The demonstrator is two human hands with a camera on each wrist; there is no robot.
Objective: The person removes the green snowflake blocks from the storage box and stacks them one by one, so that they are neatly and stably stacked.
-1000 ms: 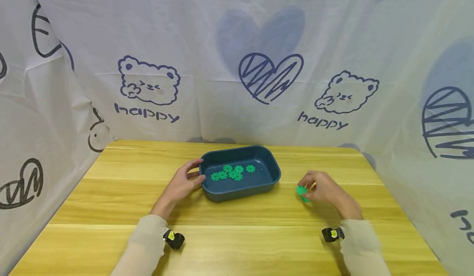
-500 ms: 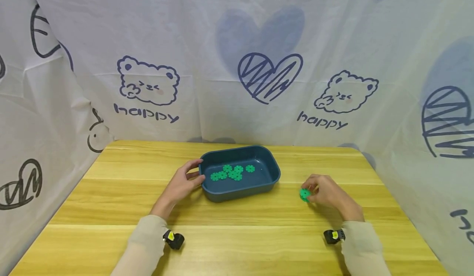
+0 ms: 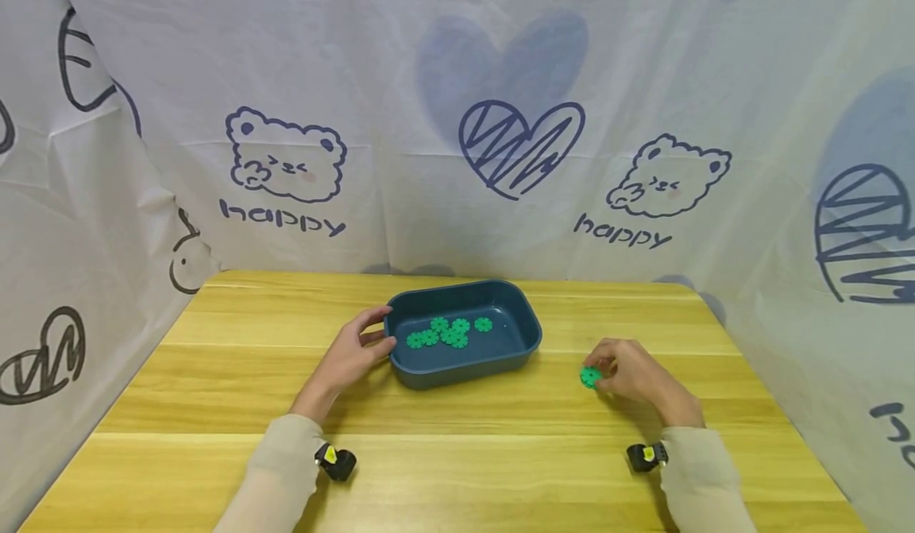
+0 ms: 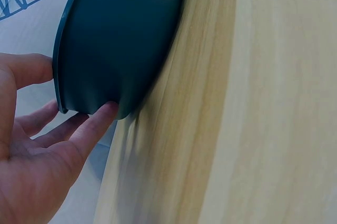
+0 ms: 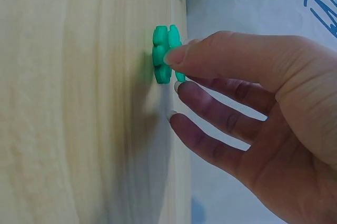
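Observation:
Green notched plastic discs (image 3: 453, 334), flower-like in outline, lie flat in a dark blue rectangular bin (image 3: 457, 370). My left hand (image 3: 352, 352) rests against the bin's left end; in the left wrist view its spread fingers (image 4: 95, 126) touch the end wall and rim. To the right of the bin, my right hand (image 3: 631, 370) holds green discs (image 3: 589, 376) close to the table between thumb and fingers. The right wrist view shows two discs (image 5: 161, 56) edge-on, side by side, with the thumb tip over them. The index fingertip is hidden there; the other fingers are loosely bent.
The bin stands towards the back of a light wooden table (image 3: 457, 453). White cloth (image 3: 400, 199) printed with bears and hearts hangs behind and at both sides. Each wrist carries a small black camera (image 3: 341, 465) on a strap.
My right hand has moved slightly right and down towards the table. The discs in it have gone from tilted and spread to nearly flat and overlapping. The left hand and bin stay put.

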